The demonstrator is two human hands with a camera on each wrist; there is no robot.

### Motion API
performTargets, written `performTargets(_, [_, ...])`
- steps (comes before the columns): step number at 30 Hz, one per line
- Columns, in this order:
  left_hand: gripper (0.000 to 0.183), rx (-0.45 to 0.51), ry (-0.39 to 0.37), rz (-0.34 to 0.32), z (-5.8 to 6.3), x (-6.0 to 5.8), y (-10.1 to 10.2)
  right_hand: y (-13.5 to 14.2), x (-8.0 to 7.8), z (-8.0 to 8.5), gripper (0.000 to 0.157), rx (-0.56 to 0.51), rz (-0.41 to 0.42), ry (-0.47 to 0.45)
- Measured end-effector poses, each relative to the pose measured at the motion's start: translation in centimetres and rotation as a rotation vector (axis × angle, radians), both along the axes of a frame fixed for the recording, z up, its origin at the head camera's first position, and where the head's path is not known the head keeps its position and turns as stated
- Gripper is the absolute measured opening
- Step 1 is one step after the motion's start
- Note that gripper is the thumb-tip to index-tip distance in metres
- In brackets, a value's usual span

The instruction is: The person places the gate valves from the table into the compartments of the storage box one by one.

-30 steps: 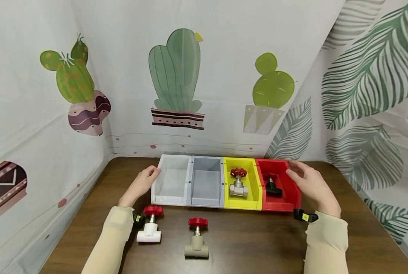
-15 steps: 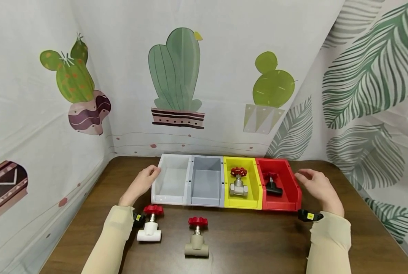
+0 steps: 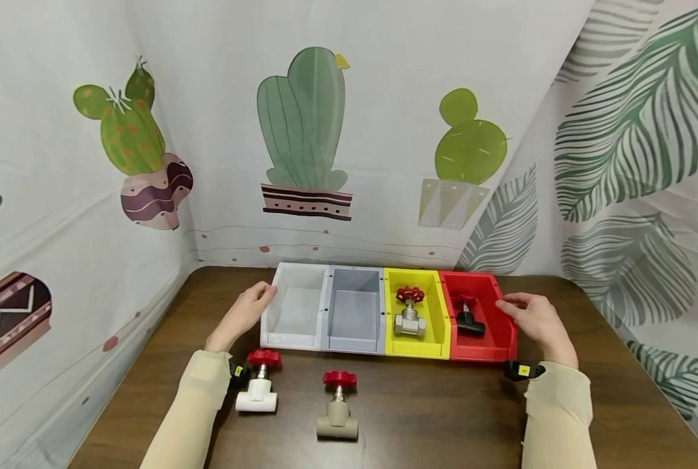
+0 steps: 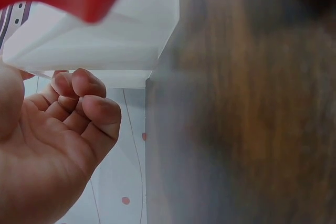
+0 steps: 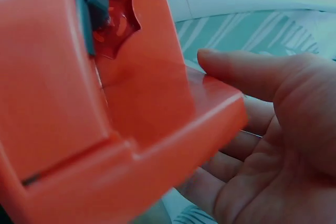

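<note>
- Because the wooden table (image 3: pixel 431 404) bears the row of bins (image 3: pixel 353 345) mid-frame, an uneven pull from the hands could skew it.
- Right hand (image 3: pixel 539 322), right of centre: thumb and fingers straddle the red bin (image 3: pixel 484 352)'s outer wall, apparently grasping it; a light hold could slip.
- Left hand (image 3: pixel 245 315), left of centre: curled fingers grasp the white bin (image 3: pixel 293 341)'s rim.
- White valve (image 3: pixel 258 397), lower left: the nearby sleeve (image 3: pixel 199 384) could knock it.
- Tan valve (image 3: pixel 337 420), bottom centre, lies well clear.

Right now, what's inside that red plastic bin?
Inside the red plastic bin I can see one black T-shaped valve with a red handwheel. The bit of bin right under the valve is covered, so I can't see there.
</note>
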State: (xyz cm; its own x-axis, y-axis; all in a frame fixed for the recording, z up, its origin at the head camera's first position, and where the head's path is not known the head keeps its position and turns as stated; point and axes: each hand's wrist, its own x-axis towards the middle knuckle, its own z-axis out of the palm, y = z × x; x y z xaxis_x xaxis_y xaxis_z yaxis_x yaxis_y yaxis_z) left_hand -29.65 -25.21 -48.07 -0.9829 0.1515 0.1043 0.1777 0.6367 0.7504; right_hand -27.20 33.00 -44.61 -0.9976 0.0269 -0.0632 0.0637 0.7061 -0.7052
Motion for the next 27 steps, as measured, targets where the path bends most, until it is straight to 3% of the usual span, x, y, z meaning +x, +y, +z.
performTargets(27, [0.043,0.003,-0.011,-0.002,0.14,0.03,0.03,-0.68,-0.08,-0.19,0.049,-0.07,-0.062,-0.049])
